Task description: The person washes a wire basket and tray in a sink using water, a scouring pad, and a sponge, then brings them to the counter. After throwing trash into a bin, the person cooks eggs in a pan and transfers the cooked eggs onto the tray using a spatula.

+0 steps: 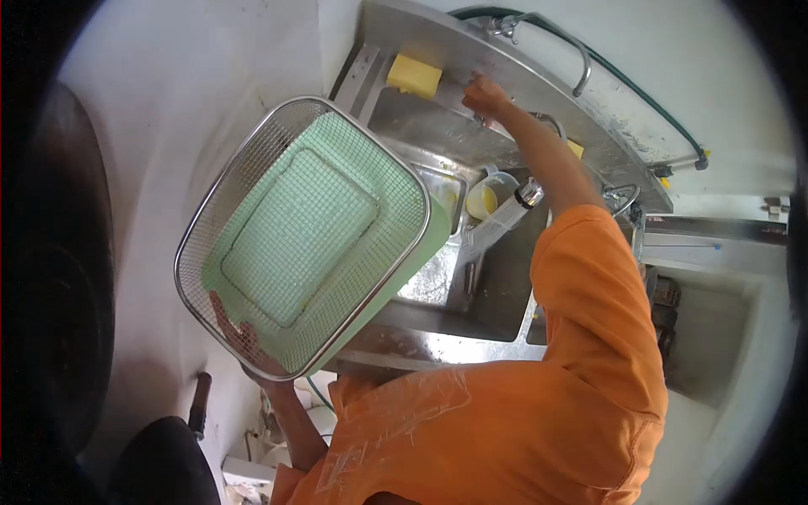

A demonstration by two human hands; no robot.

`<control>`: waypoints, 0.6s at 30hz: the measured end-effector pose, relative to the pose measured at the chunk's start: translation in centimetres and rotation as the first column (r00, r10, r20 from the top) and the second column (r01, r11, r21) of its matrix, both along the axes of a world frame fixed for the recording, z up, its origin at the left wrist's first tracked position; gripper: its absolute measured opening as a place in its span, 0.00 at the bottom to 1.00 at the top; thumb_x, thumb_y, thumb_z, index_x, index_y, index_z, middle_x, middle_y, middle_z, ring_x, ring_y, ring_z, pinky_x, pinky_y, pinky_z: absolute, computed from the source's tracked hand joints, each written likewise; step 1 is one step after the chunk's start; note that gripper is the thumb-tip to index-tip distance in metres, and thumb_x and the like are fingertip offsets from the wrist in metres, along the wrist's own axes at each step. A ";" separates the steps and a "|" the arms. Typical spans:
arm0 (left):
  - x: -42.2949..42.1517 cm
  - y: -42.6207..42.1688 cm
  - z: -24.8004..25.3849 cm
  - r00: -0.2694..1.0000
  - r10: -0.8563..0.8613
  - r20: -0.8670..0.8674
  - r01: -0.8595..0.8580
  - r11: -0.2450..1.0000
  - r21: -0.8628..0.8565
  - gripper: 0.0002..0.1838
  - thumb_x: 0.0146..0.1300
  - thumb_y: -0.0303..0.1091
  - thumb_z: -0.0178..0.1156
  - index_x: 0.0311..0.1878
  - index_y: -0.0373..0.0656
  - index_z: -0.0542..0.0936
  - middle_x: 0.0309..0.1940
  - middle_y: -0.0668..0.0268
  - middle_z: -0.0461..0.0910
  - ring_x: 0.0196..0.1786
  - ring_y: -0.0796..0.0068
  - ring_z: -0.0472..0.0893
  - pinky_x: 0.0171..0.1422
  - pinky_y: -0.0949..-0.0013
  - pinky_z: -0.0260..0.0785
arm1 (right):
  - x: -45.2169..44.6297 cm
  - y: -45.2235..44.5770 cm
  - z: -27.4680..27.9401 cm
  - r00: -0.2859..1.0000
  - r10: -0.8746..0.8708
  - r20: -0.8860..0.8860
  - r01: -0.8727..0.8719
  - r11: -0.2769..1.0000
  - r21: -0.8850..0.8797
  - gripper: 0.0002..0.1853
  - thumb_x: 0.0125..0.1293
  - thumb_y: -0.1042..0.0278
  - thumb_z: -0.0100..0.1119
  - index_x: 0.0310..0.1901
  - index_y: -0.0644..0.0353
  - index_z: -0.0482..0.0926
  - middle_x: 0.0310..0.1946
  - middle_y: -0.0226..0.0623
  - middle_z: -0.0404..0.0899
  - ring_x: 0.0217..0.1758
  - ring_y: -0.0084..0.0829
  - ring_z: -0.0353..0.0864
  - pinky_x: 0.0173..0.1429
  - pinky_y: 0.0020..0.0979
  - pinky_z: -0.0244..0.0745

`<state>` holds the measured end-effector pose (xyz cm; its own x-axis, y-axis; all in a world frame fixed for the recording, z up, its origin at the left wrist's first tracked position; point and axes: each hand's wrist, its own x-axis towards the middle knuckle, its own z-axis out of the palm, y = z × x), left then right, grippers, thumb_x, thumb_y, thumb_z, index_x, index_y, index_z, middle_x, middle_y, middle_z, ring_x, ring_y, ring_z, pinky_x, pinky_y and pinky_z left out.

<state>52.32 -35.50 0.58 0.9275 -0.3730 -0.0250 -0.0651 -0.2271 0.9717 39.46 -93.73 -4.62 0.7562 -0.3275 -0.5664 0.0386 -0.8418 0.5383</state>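
A rectangular wire mesh basket (252, 143) is tilted up at the left of the sink, nested with a light green plastic tub (383, 290). My left hand (240, 332) grips the pair at the lower edge; its fingers show through the mesh. At the sink's back panel, my right hand (486, 95) is closed at a tap (551, 122), apparently on its handle, which the fingers mostly cover. Below my right arm, a clear plastic jug (497, 198) with something yellow in it stands in the metal sink (505, 307).
A yellow sponge block (414, 77) rests on the sink's back ledge, with another yellow piece (576, 148) behind my arm. A clear cylinder with a chrome end (528, 194) leans in the basin. A second tap (581, 71) and a green hose (640, 84) run along the wall.
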 end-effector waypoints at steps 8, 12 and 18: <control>-2.9 0.6 0.7 1.000 0.013 0.027 -0.010 0.997 -0.080 0.38 0.73 0.55 0.44 0.76 0.42 0.50 0.75 0.56 0.52 0.76 0.60 0.55 0.77 0.55 0.51 | 0.5 11.4 3.9 0.774 -0.571 0.274 0.447 0.798 0.404 0.19 0.62 0.50 0.60 0.45 0.57 0.84 0.47 0.43 0.83 0.54 0.49 0.80 0.58 0.52 0.71; -4.5 2.0 2.4 1.000 -0.009 0.010 0.010 0.997 -0.075 0.36 0.74 0.53 0.42 0.76 0.40 0.51 0.76 0.57 0.52 0.77 0.59 0.53 0.79 0.56 0.47 | -2.7 22.9 12.1 0.382 -0.808 -0.449 -0.031 -0.496 0.868 0.35 0.64 0.47 0.61 0.64 0.65 0.69 0.59 0.49 0.75 0.64 0.46 0.72 0.66 0.45 0.66; -9.7 4.4 6.5 0.940 -0.330 -0.091 0.218 0.783 -0.582 0.36 0.75 0.55 0.38 0.77 0.42 0.49 0.76 0.58 0.51 0.78 0.61 0.51 0.79 0.58 0.46 | -11.4 30.2 10.4 0.523 -0.852 -0.039 -0.347 -0.254 0.903 0.32 0.65 0.64 0.64 0.67 0.66 0.64 0.59 0.42 0.74 0.60 0.31 0.73 0.65 0.34 0.67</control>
